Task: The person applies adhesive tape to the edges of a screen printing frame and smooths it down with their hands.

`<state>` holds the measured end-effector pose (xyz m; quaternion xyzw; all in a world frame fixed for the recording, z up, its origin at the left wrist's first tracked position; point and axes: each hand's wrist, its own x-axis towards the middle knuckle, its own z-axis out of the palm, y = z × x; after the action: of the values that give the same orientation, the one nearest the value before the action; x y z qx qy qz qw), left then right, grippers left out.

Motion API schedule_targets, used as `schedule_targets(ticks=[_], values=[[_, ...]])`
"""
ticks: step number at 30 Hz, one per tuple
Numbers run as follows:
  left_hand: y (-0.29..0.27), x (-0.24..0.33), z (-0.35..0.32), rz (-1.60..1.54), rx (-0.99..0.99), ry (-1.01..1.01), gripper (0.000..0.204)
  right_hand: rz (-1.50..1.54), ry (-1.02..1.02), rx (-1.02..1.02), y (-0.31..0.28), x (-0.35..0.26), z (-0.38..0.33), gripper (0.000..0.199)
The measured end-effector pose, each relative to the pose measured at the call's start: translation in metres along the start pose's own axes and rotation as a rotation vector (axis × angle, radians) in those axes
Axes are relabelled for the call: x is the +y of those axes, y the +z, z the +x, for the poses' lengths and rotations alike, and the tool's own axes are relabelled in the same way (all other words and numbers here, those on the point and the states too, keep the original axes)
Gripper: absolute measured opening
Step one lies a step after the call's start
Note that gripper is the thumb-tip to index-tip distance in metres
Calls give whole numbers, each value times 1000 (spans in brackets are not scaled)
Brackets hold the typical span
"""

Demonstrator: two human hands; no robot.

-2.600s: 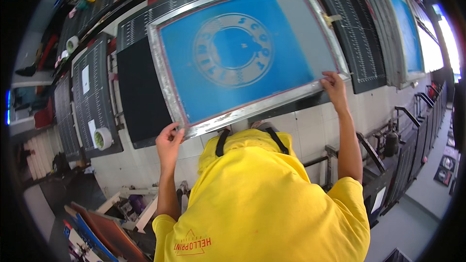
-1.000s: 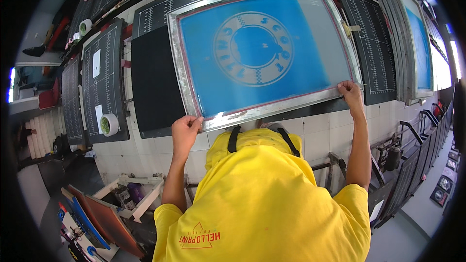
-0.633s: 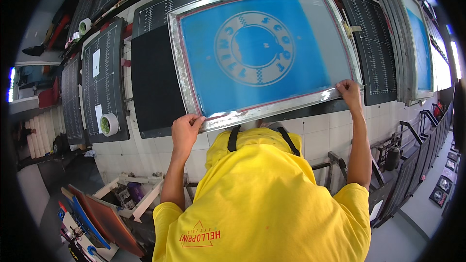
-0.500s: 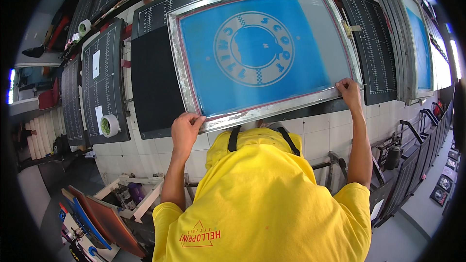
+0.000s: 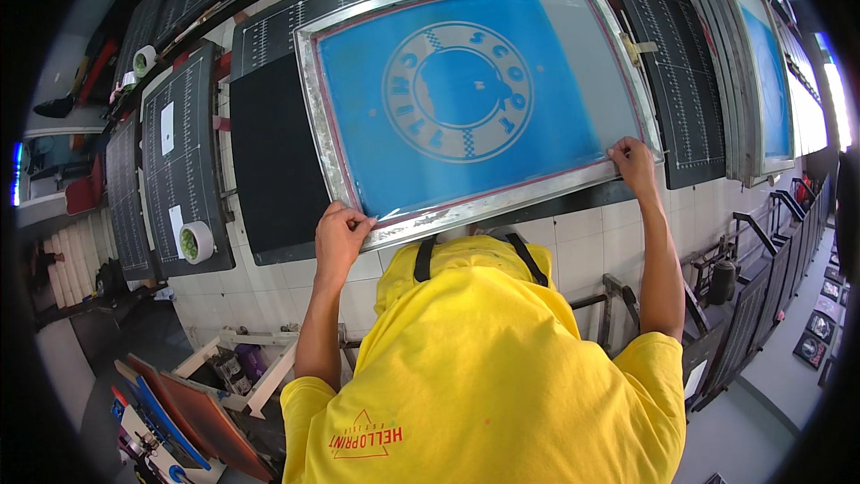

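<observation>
A large silkscreen frame [image 5: 315,139] lies over the dark printing boards, with a blue-coated mesh [image 5: 421,181] bearing a round open design. My left hand [image 5: 341,237] is at its near left corner, thumb and forefinger pinched together over the metal edge. At the near right corner my right hand [image 5: 634,164] makes a similar pinch over the inner rim. Between them along the near inner edge runs a glossy, see-through strip [image 5: 385,218] that looks like clear tape. Its ends are hidden under my fingertips.
Black printing boards [image 5: 184,161] with white scales stand in a row on a white-tiled surface. One carries a green-and-white tape roll [image 5: 196,241]. More screens [image 5: 763,81] lean upright at the right. A low crate [image 5: 235,363] and brown boards [image 5: 193,403] are at lower left.
The frame, boards and surroundings have shifted slightly left in the view. Both hands keep their pinches at the two near corners of the frame.
</observation>
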<state>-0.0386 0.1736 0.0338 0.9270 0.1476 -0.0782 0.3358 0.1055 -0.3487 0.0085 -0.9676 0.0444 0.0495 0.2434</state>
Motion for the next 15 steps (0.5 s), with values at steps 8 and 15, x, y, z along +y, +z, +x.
schedule_targets(ticks=[8,15], values=[[-2,2,6,48,-40,-13,17,-60,33,-5,2,-5,1,21],[-1,2,7,90,-46,1,18,-71,18,9,2,-9,2,19]])
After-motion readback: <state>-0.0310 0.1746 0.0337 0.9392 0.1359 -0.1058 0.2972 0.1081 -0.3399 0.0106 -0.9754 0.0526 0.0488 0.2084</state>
